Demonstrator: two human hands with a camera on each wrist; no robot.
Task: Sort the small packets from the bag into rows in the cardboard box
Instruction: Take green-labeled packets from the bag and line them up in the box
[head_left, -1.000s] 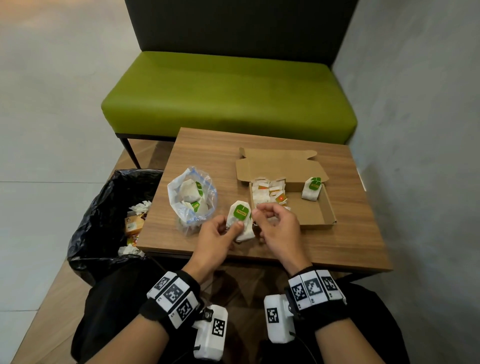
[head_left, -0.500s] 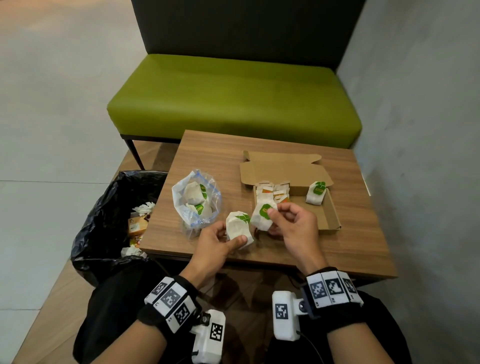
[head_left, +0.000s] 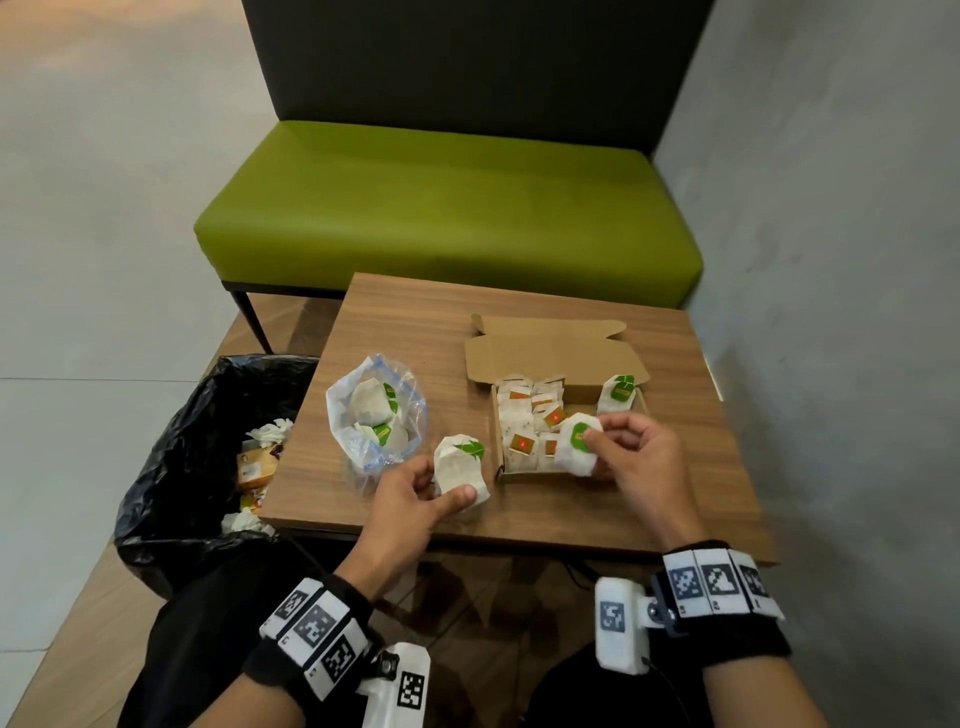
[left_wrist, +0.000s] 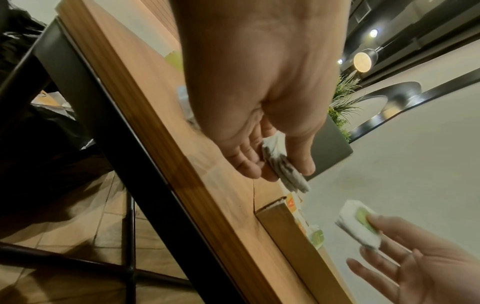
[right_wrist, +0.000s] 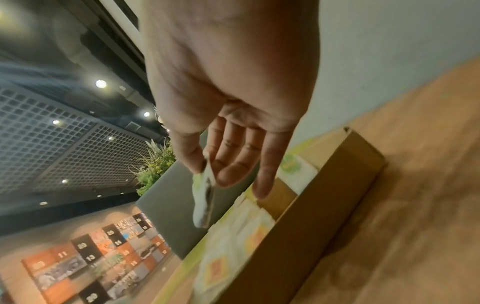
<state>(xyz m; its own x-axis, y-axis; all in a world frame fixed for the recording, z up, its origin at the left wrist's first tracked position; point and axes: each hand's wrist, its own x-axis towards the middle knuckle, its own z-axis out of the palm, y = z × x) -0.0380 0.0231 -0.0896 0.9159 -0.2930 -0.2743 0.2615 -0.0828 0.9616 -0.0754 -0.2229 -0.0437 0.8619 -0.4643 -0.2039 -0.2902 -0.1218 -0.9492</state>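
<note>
An open cardboard box lies on the wooden table, its left half packed with white packets bearing orange tags. One green-tagged packet stands at its far right corner. My right hand pinches a white packet with a green tag over the box's middle. My left hand pinches a small stack of green-tagged packets left of the box. A clear plastic bag with more packets sits further left.
A bin lined with a black bag holding rubbish stands off the table's left edge. A green bench is behind the table and a grey wall runs along the right. The box lid lies folded back.
My right hand pulled one green-tagged packet off the stack in my left hand and carried it right, over the box. My left hand stays left of the box with the rest.
</note>
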